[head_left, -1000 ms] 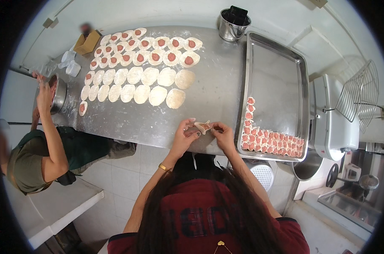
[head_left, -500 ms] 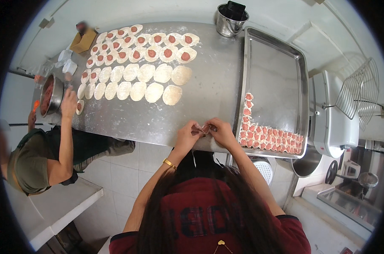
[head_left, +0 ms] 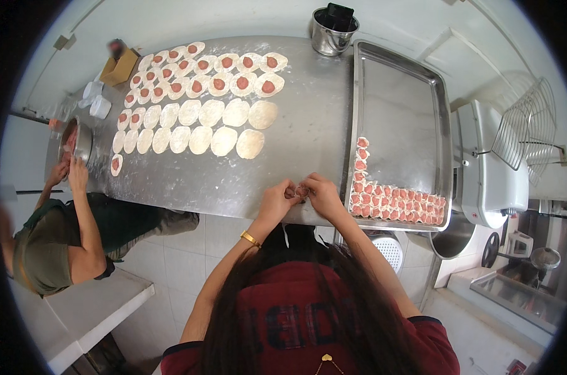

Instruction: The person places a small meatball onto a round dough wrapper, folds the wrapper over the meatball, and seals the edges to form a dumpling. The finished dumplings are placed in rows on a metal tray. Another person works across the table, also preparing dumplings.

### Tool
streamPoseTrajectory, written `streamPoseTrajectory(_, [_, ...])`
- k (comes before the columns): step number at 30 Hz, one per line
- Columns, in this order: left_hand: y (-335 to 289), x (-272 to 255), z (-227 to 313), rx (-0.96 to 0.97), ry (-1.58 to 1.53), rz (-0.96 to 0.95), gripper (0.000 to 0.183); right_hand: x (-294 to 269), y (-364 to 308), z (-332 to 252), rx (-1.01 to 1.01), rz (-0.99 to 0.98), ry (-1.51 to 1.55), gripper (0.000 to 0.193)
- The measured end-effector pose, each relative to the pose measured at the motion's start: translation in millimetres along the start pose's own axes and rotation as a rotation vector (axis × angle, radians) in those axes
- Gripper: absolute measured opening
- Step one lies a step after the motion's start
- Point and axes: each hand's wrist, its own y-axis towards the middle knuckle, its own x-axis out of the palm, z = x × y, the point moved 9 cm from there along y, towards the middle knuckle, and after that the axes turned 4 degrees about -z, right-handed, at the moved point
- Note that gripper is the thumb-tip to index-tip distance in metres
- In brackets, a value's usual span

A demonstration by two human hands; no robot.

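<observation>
Left hand (head_left: 276,201), right hand (head_left: 324,196): fingers pinching one dumpling (head_left: 301,191) | I'd advise light, even pinches, no tearing | Steel tray (head_left: 396,94), part-filled, beside right hand

I'm in a food-making kitchen: dough rounds (head_left: 224,141) on my steel table (head_left: 308,125), a dumpling tray (head_left: 399,112) at its right.
</observation>
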Motion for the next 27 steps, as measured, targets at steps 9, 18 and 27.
streamPoseTrajectory(9, [-0.2, 0.2, 5.5, 0.011, 0.131, 0.007, 0.028, 3.6, -3.8, -0.3, -0.059, 0.092, -0.1, 0.031])
streamPoseTrajectory(18, [-2.4, -2.4, 2.6, 0.054, -0.046, 0.028, 0.023, -6.9, -10.0, -5.3, -0.043, 0.163, -0.034, 0.026])
streamPoseTrajectory(27, [2.4, -1.0, 4.1, 0.047, 0.003, 0.005, 0.018, -6.9, -6.7, -8.5, -0.07, 0.137, -0.014, 0.03])
